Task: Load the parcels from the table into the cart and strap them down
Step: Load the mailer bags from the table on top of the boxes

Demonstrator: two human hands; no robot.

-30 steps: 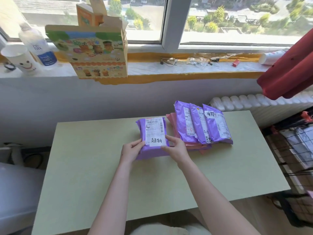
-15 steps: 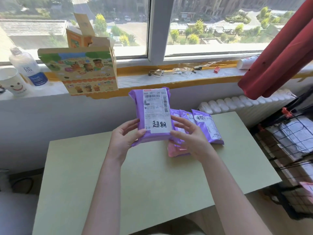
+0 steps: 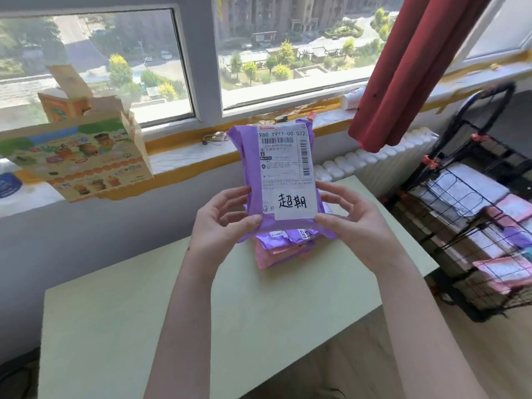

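Printed carton point(image 3: 77, 159) stands on windowsill point(image 3: 184, 156) at 9 o'clock; red curtain point(image 3: 408, 70) hangs at 2 o'clock above white radiator point(image 3: 374, 159).

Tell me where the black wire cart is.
The black wire cart stands at the head view's right edge, beside the pale green table, below the red curtain.

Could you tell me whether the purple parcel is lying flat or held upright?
Upright: both hands grip the purple parcel at its lower edges, label facing the camera.
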